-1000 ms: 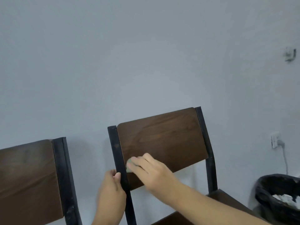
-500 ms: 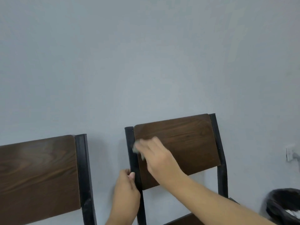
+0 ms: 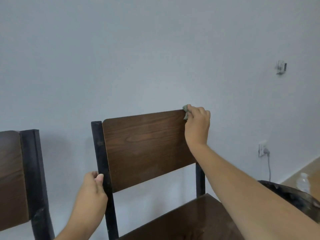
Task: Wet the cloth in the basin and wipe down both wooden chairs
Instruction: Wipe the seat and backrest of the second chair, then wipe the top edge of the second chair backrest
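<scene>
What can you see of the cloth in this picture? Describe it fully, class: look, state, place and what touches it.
The cloth is a small, grey-green, crumpled wad, mostly hidden inside the right hand; only a bunched edge shows past the fingers. It looks soft and thin; whether it is wet cannot be told. It sits at the top right corner of the backrest of the nearer chair, pressed against the wooden panel's upper edge. The left hand does not touch it.

The floor [image 3: 294,175] shows only at the lower right, tan and glossy, meeting the pale wall along a white skirting; a clear plastic bottle [image 3: 303,182] stands on it; a black bin [image 3: 292,196] is just beside the bottle, its base hidden.
</scene>
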Demonstrator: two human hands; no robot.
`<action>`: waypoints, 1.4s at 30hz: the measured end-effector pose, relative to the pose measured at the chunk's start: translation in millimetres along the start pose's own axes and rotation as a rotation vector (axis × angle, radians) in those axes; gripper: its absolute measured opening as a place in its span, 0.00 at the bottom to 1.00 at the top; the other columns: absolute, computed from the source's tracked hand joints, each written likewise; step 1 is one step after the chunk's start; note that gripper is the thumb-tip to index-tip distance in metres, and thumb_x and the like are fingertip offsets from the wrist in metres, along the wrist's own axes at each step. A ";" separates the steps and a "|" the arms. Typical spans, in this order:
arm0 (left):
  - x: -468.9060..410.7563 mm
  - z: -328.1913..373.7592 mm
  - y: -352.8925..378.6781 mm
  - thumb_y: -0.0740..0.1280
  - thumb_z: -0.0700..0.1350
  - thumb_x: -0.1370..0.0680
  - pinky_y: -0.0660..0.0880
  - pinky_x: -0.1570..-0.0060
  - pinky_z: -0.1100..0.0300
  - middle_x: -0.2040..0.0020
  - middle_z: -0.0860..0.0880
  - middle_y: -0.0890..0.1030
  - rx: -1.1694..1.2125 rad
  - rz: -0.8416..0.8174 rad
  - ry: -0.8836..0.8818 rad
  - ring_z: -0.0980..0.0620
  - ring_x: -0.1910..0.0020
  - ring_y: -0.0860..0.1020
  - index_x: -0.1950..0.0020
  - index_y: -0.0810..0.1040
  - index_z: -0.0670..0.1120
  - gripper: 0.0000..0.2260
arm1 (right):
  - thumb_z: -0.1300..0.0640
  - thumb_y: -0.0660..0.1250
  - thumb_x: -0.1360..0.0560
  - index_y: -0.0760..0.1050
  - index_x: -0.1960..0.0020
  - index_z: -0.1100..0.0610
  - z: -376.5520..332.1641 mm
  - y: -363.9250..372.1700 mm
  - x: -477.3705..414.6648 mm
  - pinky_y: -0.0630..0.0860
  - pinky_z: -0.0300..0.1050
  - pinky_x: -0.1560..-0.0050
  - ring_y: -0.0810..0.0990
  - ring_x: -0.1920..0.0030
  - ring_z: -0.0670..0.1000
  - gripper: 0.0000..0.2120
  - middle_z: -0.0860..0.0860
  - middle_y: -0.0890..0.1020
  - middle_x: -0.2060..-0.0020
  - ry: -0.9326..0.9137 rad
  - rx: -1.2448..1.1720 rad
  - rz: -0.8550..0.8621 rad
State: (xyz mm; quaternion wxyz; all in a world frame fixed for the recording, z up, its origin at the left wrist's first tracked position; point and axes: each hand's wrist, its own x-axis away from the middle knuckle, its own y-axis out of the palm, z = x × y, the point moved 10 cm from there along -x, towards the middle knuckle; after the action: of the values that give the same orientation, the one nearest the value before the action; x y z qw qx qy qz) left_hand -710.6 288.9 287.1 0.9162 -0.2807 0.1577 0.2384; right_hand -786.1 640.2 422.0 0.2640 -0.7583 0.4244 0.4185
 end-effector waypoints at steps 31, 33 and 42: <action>148.8 -49.0 -68.3 0.67 0.42 0.20 0.80 0.59 0.61 0.42 0.54 0.77 -0.170 -0.348 -0.068 0.51 0.56 0.81 0.30 0.72 0.54 0.20 | 0.64 0.74 0.22 0.83 0.39 0.58 -94.4 -25.5 221.3 0.75 0.31 0.65 0.81 0.57 0.45 0.13 0.52 0.82 0.50 0.400 -0.265 -0.758; 150.5 -47.2 -64.2 0.73 0.41 0.24 0.79 0.53 0.59 0.39 0.52 0.70 -0.050 -0.421 -0.083 0.47 0.46 0.80 0.23 0.62 0.59 0.35 | 0.64 0.76 0.23 0.82 0.37 0.58 -134.0 -14.7 269.9 0.79 0.35 0.56 0.81 0.53 0.45 0.15 0.52 0.82 0.47 0.446 -0.377 -0.946; 159.2 -74.9 -178.6 0.78 0.40 0.28 0.85 0.60 0.51 0.50 0.44 0.84 0.359 -0.067 -0.227 0.47 0.53 0.86 0.43 0.83 0.48 0.16 | 0.60 0.75 0.22 0.83 0.37 0.63 -238.1 -11.5 365.5 0.84 0.54 0.39 0.87 0.42 0.58 0.15 0.59 0.88 0.46 0.664 -0.760 -1.340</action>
State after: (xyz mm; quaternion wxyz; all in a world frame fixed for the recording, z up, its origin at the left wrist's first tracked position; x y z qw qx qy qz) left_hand -495.2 170.0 238.9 0.9708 -0.0895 0.0841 0.2060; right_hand -572.6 311.6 230.2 0.0445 -0.9712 -0.2303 0.0426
